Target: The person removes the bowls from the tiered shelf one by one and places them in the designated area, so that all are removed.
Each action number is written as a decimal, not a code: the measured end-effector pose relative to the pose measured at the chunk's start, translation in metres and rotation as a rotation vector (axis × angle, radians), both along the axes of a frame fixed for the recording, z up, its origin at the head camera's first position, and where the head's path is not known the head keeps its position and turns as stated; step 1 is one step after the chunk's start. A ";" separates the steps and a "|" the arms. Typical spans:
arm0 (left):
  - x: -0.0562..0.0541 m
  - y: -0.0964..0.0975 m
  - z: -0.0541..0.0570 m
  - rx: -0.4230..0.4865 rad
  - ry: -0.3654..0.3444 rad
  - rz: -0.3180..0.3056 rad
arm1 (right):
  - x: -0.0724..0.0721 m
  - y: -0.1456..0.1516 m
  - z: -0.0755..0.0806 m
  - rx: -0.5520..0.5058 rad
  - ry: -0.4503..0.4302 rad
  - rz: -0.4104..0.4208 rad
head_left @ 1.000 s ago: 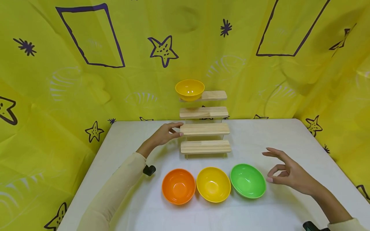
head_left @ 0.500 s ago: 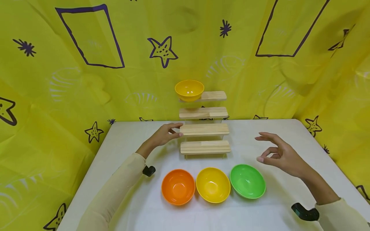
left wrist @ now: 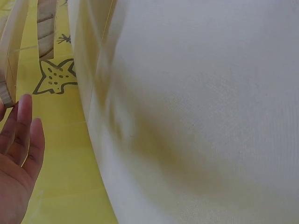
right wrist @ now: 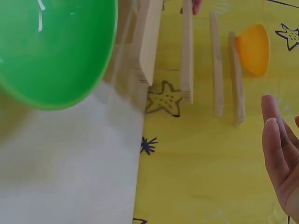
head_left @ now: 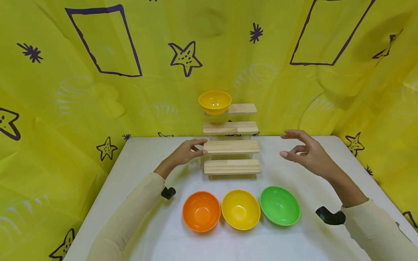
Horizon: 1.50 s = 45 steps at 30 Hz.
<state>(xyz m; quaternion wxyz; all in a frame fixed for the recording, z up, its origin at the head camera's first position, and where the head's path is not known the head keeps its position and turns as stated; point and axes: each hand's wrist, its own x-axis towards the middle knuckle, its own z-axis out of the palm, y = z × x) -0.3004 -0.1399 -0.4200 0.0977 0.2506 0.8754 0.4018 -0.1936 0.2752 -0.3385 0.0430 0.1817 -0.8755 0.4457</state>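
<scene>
A tiered wooden display stand (head_left: 231,146) with several plank steps stands at the back of the table. My left hand (head_left: 185,152) pinches the left end of its second plank from the bottom, thumb at the front edge; in the left wrist view the fingertips meet the plank's end. On the left of the top plank sits a yellow-orange bowl (head_left: 214,103). To the right of the stand, my right hand (head_left: 308,152) is raised with loosely bent fingers and holds nothing. Before the stand are an orange bowl (head_left: 201,211), a yellow bowl (head_left: 241,210) and a green bowl (head_left: 279,206), in a row.
The white table (head_left: 156,232) backs onto a yellow sheet (head_left: 156,90) printed with stars and fish, which also hangs along both sides. Black wrist camera mounts (head_left: 330,216) stick out at both sleeves.
My right hand has moved forward and a little left, from beside the green bowl to the right of the stand. My left hand and the bowls stay put.
</scene>
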 end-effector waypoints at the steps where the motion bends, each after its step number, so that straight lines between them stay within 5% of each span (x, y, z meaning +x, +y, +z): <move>1: 0.000 0.000 0.000 0.000 -0.001 0.000 | -0.003 -0.002 0.001 -0.002 -0.005 0.001; 21: 0.000 0.003 0.002 0.007 0.004 -0.006 | -0.072 -0.059 0.035 -0.047 -0.084 0.030; 45: 0.000 0.001 -0.002 0.021 0.009 0.002 | -0.138 -0.131 0.044 -0.079 -0.192 0.032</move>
